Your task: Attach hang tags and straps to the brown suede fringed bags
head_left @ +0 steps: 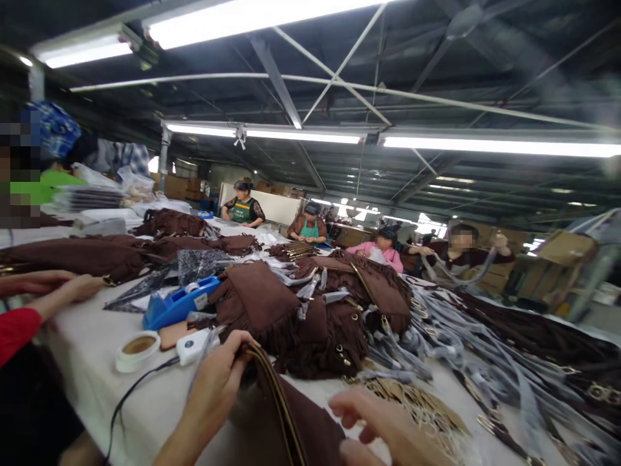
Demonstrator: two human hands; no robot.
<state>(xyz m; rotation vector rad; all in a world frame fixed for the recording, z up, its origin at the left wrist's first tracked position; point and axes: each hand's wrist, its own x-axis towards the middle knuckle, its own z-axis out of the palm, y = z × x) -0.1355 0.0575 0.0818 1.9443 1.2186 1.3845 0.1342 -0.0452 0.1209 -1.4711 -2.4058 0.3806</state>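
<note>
A dark brown bag [310,421] with a gold-toothed zipper [279,401] lies at the bottom centre, close to me. My left hand [220,378] pinches the upper end of the bag beside the zipper. On the bag's right side is my right hand [383,421], slightly blurred, with its fingers apart and nothing in them. Just beyond are piled brown fringed bags [262,301]. Tan tags with white strings [417,401] lie to the right of the bag.
Left of the pile are a blue tape dispenser [182,301], a tape roll [138,349] and a white device [194,346] with a black cable. Wrapped straps [456,330] cover the right side. Co-workers sit around the table; one's hands [80,288] are at left.
</note>
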